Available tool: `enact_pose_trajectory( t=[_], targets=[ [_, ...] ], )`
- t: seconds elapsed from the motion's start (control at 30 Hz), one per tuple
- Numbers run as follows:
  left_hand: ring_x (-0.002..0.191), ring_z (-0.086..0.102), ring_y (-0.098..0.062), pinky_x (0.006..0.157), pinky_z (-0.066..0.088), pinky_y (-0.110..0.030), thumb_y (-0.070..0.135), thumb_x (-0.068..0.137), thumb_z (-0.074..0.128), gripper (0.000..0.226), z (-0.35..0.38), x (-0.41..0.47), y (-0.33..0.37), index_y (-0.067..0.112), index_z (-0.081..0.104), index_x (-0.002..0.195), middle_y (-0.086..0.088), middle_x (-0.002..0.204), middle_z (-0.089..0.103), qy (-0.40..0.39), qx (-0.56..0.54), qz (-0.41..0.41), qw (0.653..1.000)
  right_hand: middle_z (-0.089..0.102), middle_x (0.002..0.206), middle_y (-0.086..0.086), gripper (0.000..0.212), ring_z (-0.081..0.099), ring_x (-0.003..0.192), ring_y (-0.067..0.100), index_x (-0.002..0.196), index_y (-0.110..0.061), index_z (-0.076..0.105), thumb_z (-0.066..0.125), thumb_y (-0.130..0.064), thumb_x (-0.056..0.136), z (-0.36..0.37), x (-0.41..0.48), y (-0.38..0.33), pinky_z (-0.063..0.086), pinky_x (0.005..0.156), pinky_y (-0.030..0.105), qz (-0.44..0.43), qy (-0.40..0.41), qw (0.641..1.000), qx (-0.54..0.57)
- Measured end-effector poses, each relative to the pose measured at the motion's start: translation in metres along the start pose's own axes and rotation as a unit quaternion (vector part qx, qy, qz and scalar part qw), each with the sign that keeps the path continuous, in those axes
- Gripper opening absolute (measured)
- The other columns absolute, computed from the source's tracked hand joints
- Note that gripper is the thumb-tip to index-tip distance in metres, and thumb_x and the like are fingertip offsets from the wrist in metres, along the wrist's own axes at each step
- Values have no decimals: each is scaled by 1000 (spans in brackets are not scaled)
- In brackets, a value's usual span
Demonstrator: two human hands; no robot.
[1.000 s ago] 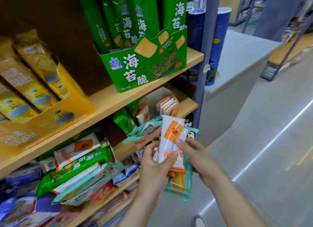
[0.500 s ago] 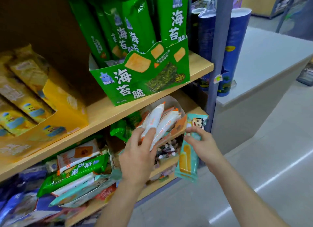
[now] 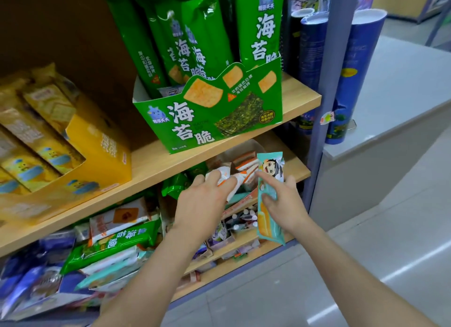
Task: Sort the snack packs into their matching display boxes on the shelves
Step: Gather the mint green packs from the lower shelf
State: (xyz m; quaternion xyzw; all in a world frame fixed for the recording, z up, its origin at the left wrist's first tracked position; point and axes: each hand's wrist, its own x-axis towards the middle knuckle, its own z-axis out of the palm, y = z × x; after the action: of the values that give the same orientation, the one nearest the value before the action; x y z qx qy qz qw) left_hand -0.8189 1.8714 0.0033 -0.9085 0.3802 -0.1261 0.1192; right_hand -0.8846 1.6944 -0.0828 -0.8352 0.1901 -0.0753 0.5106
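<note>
Head view: I saw left hand gripping a white-orange pack, long axis aimed up-right into its display box just ahead, while right hand pinched a teal pack upright beside that box.

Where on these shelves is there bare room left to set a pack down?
Bare wood shows on the upper shelf between the yellow display box and the green display box, and at its right end. The grey counter is bare beside the blue tubes. The lower shelves are crowded with loose packs.
</note>
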Motion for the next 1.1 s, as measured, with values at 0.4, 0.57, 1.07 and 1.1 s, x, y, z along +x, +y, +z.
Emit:
enact_pose_trajectory(
  t=[0.4, 0.57, 1.07, 1.1],
  targets=[
    [109, 49, -16, 78, 50, -34, 27, 86, 61, 57, -7, 16, -2, 35, 38, 137, 11, 127, 48, -18, -144, 2, 989, 32, 125, 6, 54, 54, 79, 25, 141, -48, 41, 49, -19, 97, -15, 21, -2, 51, 62, 34, -28, 1, 975, -220],
    [112, 47, -15, 84, 50, -34, 30, 86, 63, 57, -7, 18, -3, 31, 39, 138, 8, 127, 46, 2, -187, -54, 981, 32, 119, 5, 45, 54, 82, 29, 135, -43, 47, 52, -25, 95, -19, 30, -6, 49, 59, 34, -30, 3, 958, -284],
    [66, 64, -20, 37, 44, -26, 31, 77, 69, 47, 13, 44, 26, 18, 54, 120, -1, 108, 65, 152, -88, 18, 984, 41, 103, 6, 8, 52, 79, 29, 96, -24, 73, 68, -23, 91, -8, 35, 8, 49, 57, 35, -89, 193, 966, -149],
    [66, 64, -20, 38, 44, -26, 33, 78, 64, 45, 11, 43, 25, 19, 53, 119, -1, 109, 65, 165, -103, 21, 981, 42, 104, 5, 8, 51, 81, 27, 97, -24, 73, 68, -22, 90, -7, 34, 10, 49, 59, 34, -90, 203, 966, -130]
  ],
)
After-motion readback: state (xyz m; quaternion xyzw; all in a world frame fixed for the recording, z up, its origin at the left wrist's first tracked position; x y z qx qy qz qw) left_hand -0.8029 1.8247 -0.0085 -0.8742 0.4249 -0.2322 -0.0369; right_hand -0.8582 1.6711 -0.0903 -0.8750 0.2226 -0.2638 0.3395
